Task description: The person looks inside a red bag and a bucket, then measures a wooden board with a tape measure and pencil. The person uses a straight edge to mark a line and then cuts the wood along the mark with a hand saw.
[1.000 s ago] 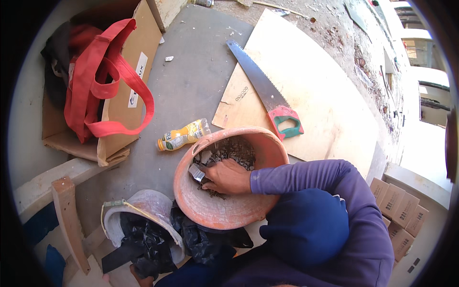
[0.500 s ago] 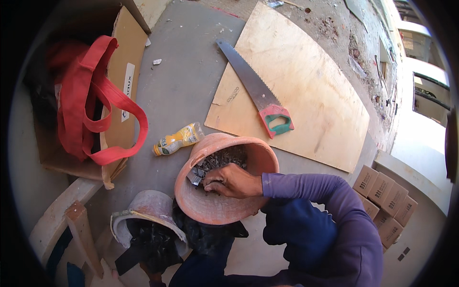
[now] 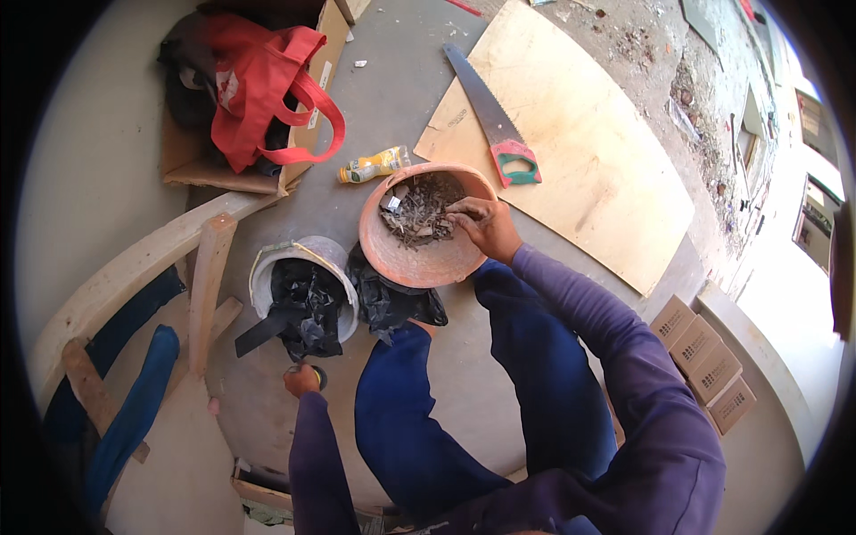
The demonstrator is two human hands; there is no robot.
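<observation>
My right hand [image 3: 481, 225] reaches over the right inner side of the terracotta-coloured tub [image 3: 419, 267], fingers curled at the loose grey debris [image 3: 419, 209]; whatever they hold is hidden. A small silvery piece [image 3: 390, 203] lies in the debris. My left hand [image 3: 301, 381] is low in front of the white bucket [image 3: 260, 299], closed on a small yellow and dark round object [image 3: 318, 379], perhaps a tape measure. The bucket lies tilted with black plastic [image 3: 301, 299] inside, and more black plastic [image 3: 392, 308] sits under the tub.
A handsaw [image 3: 486, 116] rests on a plywood sheet [image 3: 606, 196]. A plastic bottle [image 3: 370, 165] lies behind the tub. A red bag [image 3: 250, 98] fills a cardboard box [image 3: 201, 174] at back left. Timber frames [image 3: 212, 294] stand left; small cartons [image 3: 704, 352] are stacked right.
The view has shifted, bringing my left forearm and legs into sight. My right hand has moved from the tub's left part, by the silvery piece, to its right side. The silvery piece stays among the debris.
</observation>
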